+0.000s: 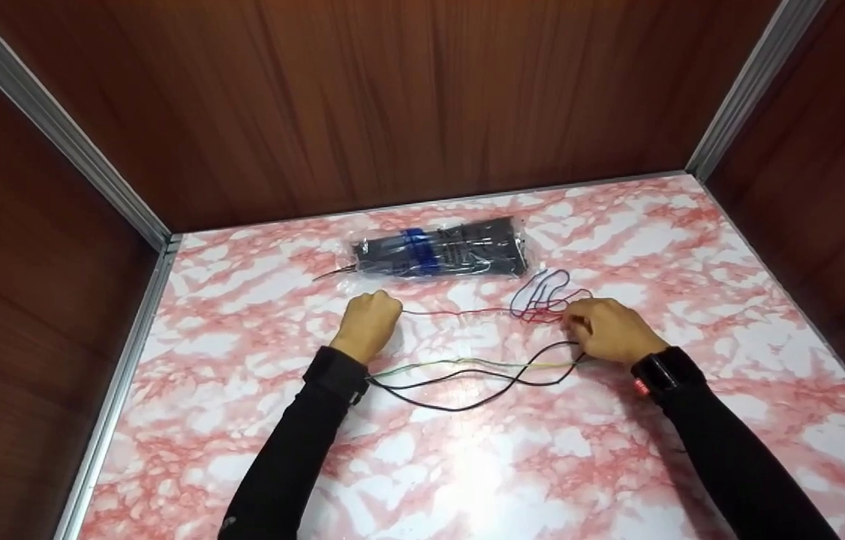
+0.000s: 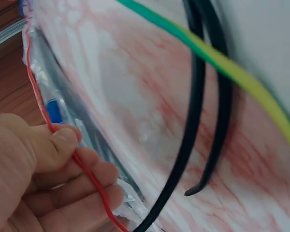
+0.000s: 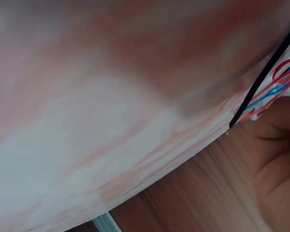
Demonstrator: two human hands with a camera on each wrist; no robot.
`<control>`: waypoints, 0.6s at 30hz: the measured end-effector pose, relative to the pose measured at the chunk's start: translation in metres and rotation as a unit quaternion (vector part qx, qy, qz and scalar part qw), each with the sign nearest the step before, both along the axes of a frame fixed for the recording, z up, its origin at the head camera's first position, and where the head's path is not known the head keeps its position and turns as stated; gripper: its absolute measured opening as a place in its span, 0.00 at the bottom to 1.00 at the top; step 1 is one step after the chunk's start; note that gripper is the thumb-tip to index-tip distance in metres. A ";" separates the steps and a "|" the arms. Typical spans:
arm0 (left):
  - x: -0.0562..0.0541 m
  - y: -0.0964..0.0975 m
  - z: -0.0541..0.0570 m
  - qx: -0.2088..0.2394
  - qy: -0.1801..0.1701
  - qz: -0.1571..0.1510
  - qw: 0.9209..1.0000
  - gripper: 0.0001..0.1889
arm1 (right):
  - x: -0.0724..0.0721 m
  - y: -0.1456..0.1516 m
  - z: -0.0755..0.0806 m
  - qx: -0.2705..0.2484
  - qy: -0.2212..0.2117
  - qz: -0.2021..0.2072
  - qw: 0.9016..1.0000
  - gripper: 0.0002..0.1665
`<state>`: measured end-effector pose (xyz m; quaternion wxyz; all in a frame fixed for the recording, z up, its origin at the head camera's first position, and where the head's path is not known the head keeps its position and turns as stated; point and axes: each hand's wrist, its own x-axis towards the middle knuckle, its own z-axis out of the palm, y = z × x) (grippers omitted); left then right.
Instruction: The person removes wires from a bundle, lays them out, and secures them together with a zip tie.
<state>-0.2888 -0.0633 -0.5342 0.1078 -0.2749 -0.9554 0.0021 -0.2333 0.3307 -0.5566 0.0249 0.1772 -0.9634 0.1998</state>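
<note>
Between thumb and fingertips, my left hand (image 1: 370, 326) pinches a thin red wire (image 1: 452, 312). The wire runs across to the right, where my right hand (image 1: 617, 330) has its thumb and index finger brought together on the red strands. Loops of blue wire (image 1: 524, 294) lie tangled with the red ones beside the right fingertips. Nearer the body, a green-and-yellow wire (image 2: 251, 87) and a black cable (image 1: 456, 409) stretch between the left wrist and the right hand. The right fingertips are mostly out of the right wrist view.
Behind the hands lies a clear plastic bag (image 1: 467, 251) of long, thin black strips with a blue band. A marbled red-and-white tabletop (image 1: 422, 465) carries everything. Brown wood-grain panels (image 1: 392, 105) with metal edging enclose its back and sides.
</note>
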 end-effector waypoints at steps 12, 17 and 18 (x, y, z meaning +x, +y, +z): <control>0.013 -0.005 0.001 0.016 0.013 -0.054 0.998 0.06 | -0.009 -0.055 0.002 0.104 0.160 -0.008 0.982 0.17; 0.017 -0.005 0.000 0.042 -0.036 -0.053 0.997 0.09 | -0.019 -0.072 -0.004 0.111 0.209 0.043 0.971 0.16; 0.018 -0.005 0.000 0.046 -0.045 -0.054 0.996 0.10 | -0.021 -0.073 -0.004 0.122 0.211 0.046 0.969 0.13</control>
